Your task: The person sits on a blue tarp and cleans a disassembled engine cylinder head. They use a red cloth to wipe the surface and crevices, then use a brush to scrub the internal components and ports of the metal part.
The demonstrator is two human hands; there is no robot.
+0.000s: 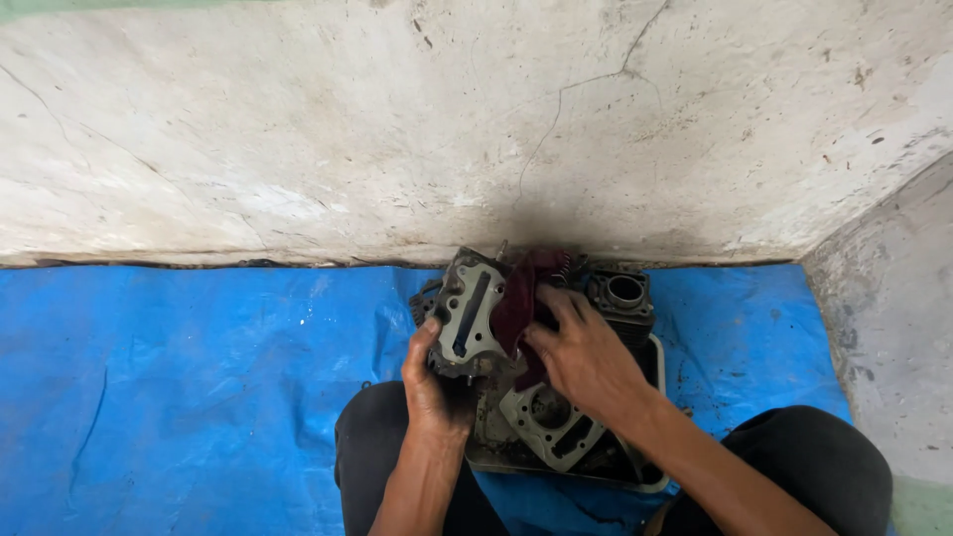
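Seen from head height, looking steeply down and forward, close over a blue tarp (pixel 179 397) toward a cracked white wall (pixel 397 119).

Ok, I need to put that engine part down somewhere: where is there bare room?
The blue tarp lies bare left of the left hand, up to the wall. A smaller bare strip lies right of the tray. The tray is crowded with metal parts, under the right hand and red rag.

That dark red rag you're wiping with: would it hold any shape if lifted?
Probably not: the dark red cloth rag drapes in folds over the grey metal engine part, so it looks floppy and light. Pinched under the right hand, it likely bunches. It may be greasy.
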